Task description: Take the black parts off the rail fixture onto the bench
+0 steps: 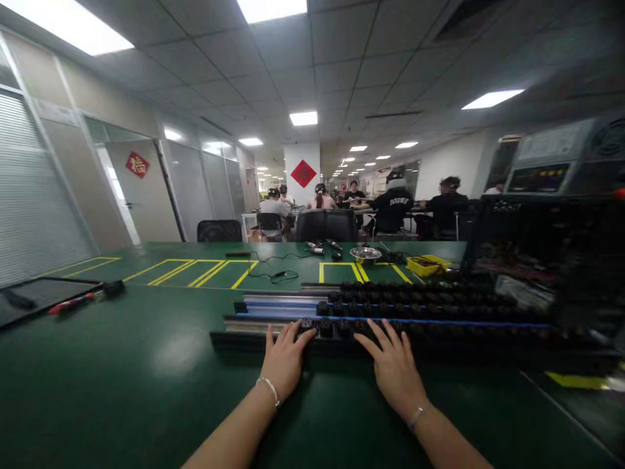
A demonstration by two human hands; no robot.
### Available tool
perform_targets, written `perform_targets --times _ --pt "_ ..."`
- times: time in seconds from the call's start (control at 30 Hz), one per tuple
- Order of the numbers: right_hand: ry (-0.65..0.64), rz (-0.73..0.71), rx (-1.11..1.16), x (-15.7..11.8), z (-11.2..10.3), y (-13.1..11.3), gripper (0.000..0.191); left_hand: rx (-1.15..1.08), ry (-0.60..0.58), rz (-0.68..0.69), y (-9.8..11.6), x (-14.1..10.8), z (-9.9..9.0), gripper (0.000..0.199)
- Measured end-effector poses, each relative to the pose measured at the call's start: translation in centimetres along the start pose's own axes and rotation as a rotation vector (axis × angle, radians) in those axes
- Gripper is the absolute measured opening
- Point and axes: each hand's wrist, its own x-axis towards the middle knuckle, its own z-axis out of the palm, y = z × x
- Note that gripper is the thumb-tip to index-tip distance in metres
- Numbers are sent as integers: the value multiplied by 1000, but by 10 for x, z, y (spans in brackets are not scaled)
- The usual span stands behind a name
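Observation:
Long dark rails lie side by side across the green table, with silver and blue strips along them. Rows of small black blocks sit in the rails, mostly from the middle to the right. My left hand reaches over the near rail's left part, fingers spread, its thumb and fingertips by the leftmost black block. Further right, my right hand has its fingers apart and resting at the near rail beside other blocks. Whether the fingertips press on the blocks is hard to see.
Beyond the rails are a metal bowl, a yellow tray, cables and handheld tools. A dark tray and a red-handled tool lie left. Dark equipment stands right. Several people sit at far tables.

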Motion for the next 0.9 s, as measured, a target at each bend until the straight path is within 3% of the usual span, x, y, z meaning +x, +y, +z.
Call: perform_targets --times 0.63,0.9 --pt "-65 30 -15 4 -6 0 74 -16 1 -105 5 2 -12 44" --pt "-61 39 7 4 -4 1 65 16 27 -125 7 0 -9 40"
